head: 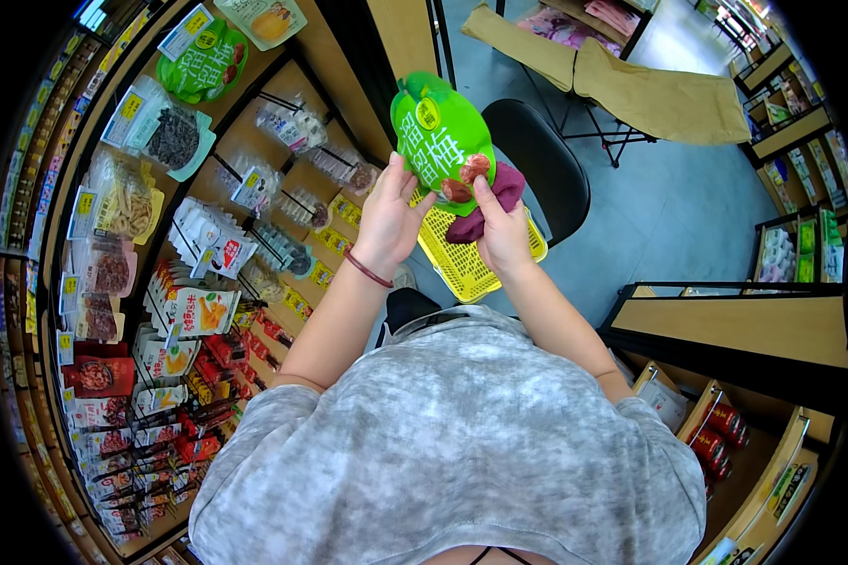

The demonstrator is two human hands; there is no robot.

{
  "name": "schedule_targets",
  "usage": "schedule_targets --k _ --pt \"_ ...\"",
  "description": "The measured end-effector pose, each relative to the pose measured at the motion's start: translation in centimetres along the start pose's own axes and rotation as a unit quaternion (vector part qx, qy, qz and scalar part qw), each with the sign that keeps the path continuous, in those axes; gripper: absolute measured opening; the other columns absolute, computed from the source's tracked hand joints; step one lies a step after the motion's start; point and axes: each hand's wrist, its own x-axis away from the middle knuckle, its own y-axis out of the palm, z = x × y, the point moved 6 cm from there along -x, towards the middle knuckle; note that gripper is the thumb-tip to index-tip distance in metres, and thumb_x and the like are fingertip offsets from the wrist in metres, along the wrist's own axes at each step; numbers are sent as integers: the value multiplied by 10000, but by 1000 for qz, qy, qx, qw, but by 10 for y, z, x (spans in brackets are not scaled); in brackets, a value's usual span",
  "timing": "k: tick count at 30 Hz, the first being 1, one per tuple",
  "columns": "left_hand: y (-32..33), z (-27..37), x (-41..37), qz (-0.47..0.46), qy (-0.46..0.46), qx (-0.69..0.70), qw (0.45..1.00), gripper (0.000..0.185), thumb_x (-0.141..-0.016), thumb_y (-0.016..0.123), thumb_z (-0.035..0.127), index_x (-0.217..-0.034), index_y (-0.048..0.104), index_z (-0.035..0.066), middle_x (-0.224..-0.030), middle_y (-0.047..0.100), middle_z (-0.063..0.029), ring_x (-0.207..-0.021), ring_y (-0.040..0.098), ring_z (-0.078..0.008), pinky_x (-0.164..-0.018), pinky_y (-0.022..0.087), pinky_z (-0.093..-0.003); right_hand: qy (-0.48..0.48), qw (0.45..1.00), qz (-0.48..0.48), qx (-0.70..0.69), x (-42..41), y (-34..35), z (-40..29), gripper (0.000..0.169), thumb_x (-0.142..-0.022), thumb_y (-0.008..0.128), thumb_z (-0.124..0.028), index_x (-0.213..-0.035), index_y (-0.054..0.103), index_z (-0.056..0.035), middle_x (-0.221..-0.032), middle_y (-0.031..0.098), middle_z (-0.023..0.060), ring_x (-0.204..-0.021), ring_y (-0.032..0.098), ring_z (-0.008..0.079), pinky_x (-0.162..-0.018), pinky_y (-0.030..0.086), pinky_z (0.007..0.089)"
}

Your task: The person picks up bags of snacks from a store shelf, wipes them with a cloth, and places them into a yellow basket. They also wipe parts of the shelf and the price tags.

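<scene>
My right hand (pixel 503 229) grips the lower right edge of a green snack bag (pixel 442 145) printed with reddish dried plums, its thumb on the front. A dark maroon cloth (pixel 507 189) is bunched in the same hand, behind and beside the bag. My left hand (pixel 393 212), a reddish bangle on its wrist, supports the bag's lower left edge with spread fingers. Below both hands is a yellow perforated plastic basket (pixel 459 272), partly hidden by them. Similar green bags (pixel 201 63) hang on the rack at upper left.
At left, a display rack holds hanging snack packets (pixel 201 311) on metal hooks. A black chair (pixel 544 166) is just beyond the basket. A folding frame with tan covering (pixel 657 99) stands farther back. Wooden shelving (pixel 735 321) with red cans (pixel 710 448) lies at right.
</scene>
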Motion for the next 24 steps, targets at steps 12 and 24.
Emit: schedule_targets --k 12,24 --pt "33 14 19 -45 61 -38 996 484 -986 395 359 -1312 383 1 -1265 436 -133 -1207 395 -232 -1030 371 -461 73 979 -2 -191 3 -22 -16 397 -954 492 -220 -1313 404 -73 -1296 496 104 -1197 485 263 -1031 369 447" --pt "55 7 21 -73 102 -64 990 279 -979 444 231 -1132 499 4 -1141 516 -104 -1093 487 -203 -977 426 -413 37 979 0 -199 9 -26 -41 416 -970 434 -258 -1337 385 -68 -1336 468 115 -1230 450 279 -1052 335 460"
